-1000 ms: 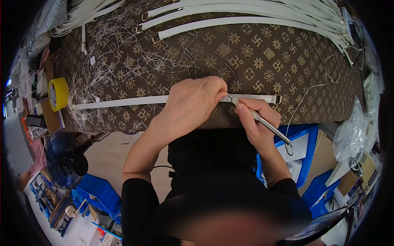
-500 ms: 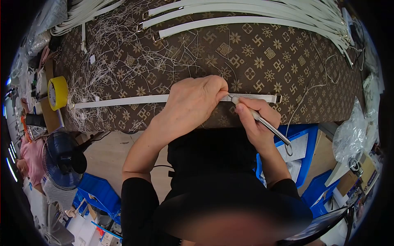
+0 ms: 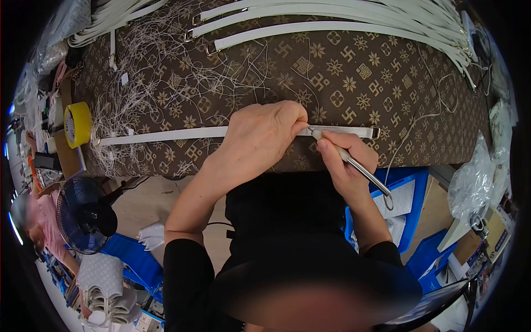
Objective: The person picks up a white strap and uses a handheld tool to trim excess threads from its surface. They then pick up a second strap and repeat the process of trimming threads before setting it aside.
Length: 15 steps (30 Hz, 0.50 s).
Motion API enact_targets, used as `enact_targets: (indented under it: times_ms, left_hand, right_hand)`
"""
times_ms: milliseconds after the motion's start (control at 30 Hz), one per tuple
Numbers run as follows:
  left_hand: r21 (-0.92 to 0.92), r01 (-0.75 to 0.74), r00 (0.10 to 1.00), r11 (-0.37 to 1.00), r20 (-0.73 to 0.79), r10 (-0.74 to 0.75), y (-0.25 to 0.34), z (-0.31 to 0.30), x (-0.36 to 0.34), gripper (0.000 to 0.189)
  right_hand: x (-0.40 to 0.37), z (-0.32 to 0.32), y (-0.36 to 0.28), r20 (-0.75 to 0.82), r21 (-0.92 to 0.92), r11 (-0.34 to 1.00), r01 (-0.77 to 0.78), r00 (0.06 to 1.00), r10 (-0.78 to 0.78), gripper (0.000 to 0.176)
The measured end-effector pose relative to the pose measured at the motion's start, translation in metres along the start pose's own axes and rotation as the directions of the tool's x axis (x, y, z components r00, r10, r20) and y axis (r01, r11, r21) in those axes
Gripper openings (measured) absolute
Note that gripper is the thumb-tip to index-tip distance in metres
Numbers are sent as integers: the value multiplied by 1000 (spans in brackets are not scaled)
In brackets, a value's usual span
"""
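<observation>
A long white strap [image 3: 171, 134] with a metal buckle at its right end lies across the patterned cloth. My left hand [image 3: 260, 135] rests over the strap's middle, fingers curled and pinching at its edge near the tool's tip. In my right hand [image 3: 348, 160] is a slim pen-like tool [image 3: 366, 171] with a pale collar, a metal handle and a loop at its back end. Its thin tip meets the strap beside my left fingertips. The exact contact point is partly hidden by my fingers.
Loose white threads [image 3: 160, 72] cover the cloth's left side. More white straps [image 3: 332, 27] lie at the back. A yellow tape roll [image 3: 77, 125] and a black fan [image 3: 87, 216] are at left. Blue bins [image 3: 412, 210] stand below. A person in pink [image 3: 48, 218] is at far left.
My hands, the tool and the strap look almost unchanged. At the lower left, the person in pink has moved downward, and pale bags have come into view beside the blue bin.
</observation>
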<state>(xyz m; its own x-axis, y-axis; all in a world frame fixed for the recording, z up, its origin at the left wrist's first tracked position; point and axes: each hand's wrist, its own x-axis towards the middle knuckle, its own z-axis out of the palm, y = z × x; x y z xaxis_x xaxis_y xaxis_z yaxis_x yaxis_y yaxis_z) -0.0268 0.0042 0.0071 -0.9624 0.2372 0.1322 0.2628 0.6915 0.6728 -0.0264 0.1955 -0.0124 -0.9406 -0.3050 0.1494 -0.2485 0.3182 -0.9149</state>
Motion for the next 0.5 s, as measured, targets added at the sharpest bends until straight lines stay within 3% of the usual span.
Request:
enact_targets:
  times_ms: [500]
  left_hand:
    - [-3, 7, 1000, 1000, 1, -7, -1, 0, -1, 13]
  right_hand:
    - [1, -1, -1, 10, 3, 1000, 22, 1000, -22, 13]
